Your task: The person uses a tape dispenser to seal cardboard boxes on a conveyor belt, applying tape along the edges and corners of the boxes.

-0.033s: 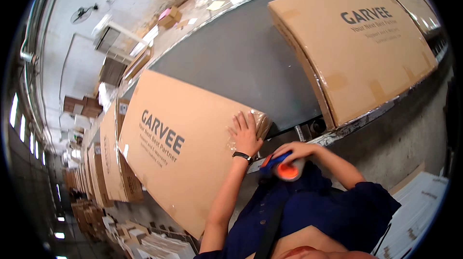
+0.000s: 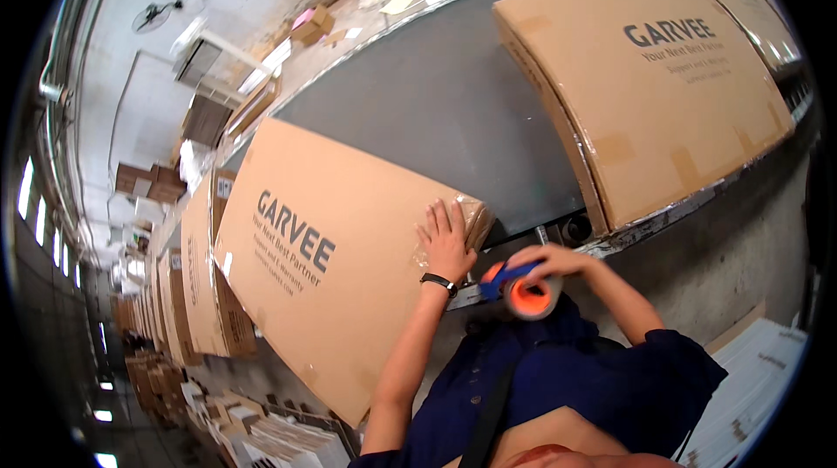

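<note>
While the right hand (image 2: 547, 260) holds a blue-and-orange tape dispenser (image 2: 521, 289) in front of the body, its fingers curled around the top, though blur hides the exact grip, the left hand (image 2: 445, 243) lies on the nearer carton (image 2: 349, 250). Its fingers are spread and straight, pressing the top beside a corner covered with clear tape (image 2: 468, 211), and grasp nothing. That carton lies flat and skewed across the grey belt (image 2: 410, 110). The step in hand looks to be steadying it for taping; the next move would call for keeping that palm firm and bringing the roll squarely to a seam. Beyond, to the right, a second carton (image 2: 663, 119) lies on the belt, apart from the first. Farthest off, a fan (image 2: 153, 19) hangs on the wall.
</note>
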Motion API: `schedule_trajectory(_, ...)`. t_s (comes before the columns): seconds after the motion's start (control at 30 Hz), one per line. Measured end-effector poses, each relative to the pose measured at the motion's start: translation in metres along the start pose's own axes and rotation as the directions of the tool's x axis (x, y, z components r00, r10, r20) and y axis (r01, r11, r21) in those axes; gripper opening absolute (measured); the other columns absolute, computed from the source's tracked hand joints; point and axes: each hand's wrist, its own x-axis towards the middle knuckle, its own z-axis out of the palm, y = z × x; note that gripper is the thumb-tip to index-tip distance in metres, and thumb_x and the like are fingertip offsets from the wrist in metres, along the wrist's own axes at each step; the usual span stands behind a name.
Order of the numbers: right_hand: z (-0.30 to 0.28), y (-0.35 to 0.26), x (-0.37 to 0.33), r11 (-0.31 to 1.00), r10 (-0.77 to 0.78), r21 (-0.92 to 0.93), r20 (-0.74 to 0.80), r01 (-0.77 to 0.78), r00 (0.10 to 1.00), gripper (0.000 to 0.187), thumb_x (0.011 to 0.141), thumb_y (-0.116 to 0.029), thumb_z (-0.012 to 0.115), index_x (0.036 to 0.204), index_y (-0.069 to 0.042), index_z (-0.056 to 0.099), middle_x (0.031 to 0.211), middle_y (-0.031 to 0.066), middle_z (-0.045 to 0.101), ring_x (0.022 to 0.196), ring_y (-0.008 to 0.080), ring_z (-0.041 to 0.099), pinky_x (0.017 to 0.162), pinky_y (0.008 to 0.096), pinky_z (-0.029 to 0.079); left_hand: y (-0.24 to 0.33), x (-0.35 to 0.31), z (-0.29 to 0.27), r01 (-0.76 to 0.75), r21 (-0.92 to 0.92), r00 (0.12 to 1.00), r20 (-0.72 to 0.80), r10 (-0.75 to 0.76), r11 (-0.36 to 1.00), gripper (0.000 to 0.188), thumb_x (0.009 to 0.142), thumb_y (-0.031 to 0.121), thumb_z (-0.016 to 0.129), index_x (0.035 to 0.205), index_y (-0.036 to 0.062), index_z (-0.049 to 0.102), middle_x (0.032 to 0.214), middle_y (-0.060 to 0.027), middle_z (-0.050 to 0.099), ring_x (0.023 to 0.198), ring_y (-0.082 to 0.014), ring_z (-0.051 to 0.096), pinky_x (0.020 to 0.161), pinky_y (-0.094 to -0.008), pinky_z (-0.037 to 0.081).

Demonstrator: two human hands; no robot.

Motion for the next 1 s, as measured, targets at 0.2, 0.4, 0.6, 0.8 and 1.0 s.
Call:
schedule_trajectory(0.2, -0.068, -0.056, 0.026, 0.668, 0.23, 0.475, -0.863, 0.572, 0.449, 0.044, 0.085, -0.037, 0.051, 0.109, -0.001, 0.055, 0.1, 0.0076, 0.061, 0.093, 0.015, 0.058, 0.086, 0.031, 0.046, 0.008, -0.004, -0.012, 0.014, -0.114, 0.999, -0.032, -0.018, 0.993, 0.101, 0.06, 0.036, 0.075, 0.141, 0.0103, 0.021, 0.146, -0.0194, 0.016, 0.134, -0.0389, 0.017, 0.102, -0.0621, 0.017)
schedule_trajectory(0.4, -0.064, 0.058, 0.044, 0.683, 0.334, 0.729, -0.362, 0.041, 0.87, 0.042, 0.081, -0.031, 0.054, 0.114, -0.005, 0.055, 0.11, 0.0084, 0.058, 0.104, 0.0176, 0.055, 0.092, 0.0338, 0.043, 0.009, -0.002, -0.005, 0.036, -0.058, 0.987, -0.154, -0.045, 0.998, 0.093, 0.061, 0.033, 0.074, 0.139, 0.0114, 0.027, 0.144, -0.018, 0.022, 0.133, -0.0382, 0.02, 0.101, -0.0626, 0.018)
schedule_trajectory(0.6, -0.128, 0.06, 0.082, 0.654, 0.589, 0.685, -0.197, -0.32, 0.784, 0.034, 0.079, -0.035, 0.055, 0.092, -0.004, 0.057, 0.082, 0.0078, 0.064, 0.068, 0.0188, 0.063, 0.069, 0.0339, 0.053, 0.014, 0.001, -0.005, 0.032, -0.072, 0.987, -0.153, -0.043, 0.997, 0.09, 0.062, 0.03, 0.072, 0.139, 0.0106, 0.028, 0.144, -0.0182, 0.023, 0.132, -0.0386, 0.021, 0.101, -0.0635, 0.017)
schedule_trajectory(0.8, -0.053, 0.036, 0.018, 0.753, 0.219, 0.655, -0.33, 0.056, 0.918, 0.06, 0.086, -0.028, 0.053, 0.135, 0.002, 0.035, 0.127, 0.0104, 0.049, 0.113, 0.0159, 0.05, 0.096, 0.0309, 0.041, 0.012, -0.004, -0.006, 0.034, -0.036, 0.99, -0.134, -0.038, 0.999, 0.09, 0.064, 0.031, 0.071, 0.139, 0.01, 0.027, 0.144, -0.0183, 0.023, 0.133, -0.0389, 0.021, 0.1, -0.0639, 0.017)
schedule_trajectory(1.0, 0.02, 0.034, -0.036, 0.814, 0.234, 0.569, -0.133, -0.119, 0.963, 0.057, 0.076, -0.021, 0.06, 0.127, 0.002, 0.047, 0.129, 0.0128, 0.049, 0.119, 0.023, 0.047, 0.101, 0.0341, 0.035, 0.006, -0.003, 0.0, 0.028, -0.059, 0.985, -0.166, -0.038, 0.998, 0.087, 0.068, 0.04, 0.067, 0.14, 0.0107, 0.027, 0.145, -0.0185, 0.021, 0.134, -0.0394, 0.018, 0.102, -0.063, 0.015)
